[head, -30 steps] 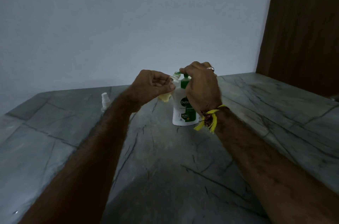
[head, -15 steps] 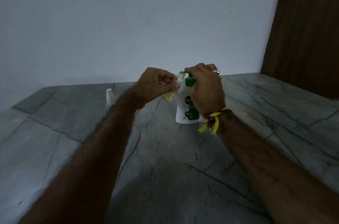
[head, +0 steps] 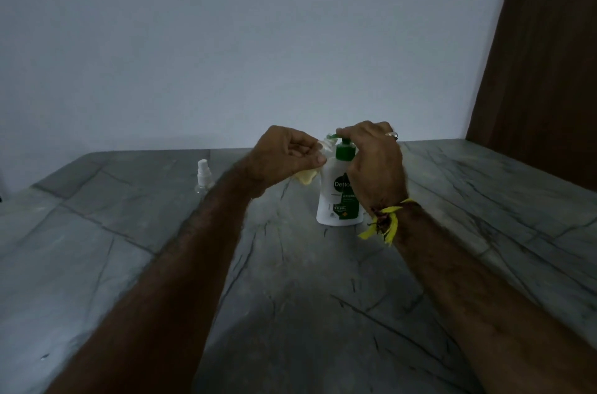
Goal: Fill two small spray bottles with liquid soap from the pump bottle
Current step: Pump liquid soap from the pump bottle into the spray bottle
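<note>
Head view: the right hand (head: pixel 376 164) sits clamped on the green pump of the pump bottle (head: pixel 337 196), upright mid-counter (head: pixel 290 296). The left hand (head: pixel 284 157) grips a small spray bottle (head: pixel 305 177) tilted at the nozzle. A second spray bottle (head: pixel 203 175) stands well apart, toward the counter's far left edge.

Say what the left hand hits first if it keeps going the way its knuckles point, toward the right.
Probably the pump bottle: the left hand, closed on a small spray bottle, sits right beside its neck, under the spout. Depth is unclear; the right hand on the pump comes just behind.
</note>
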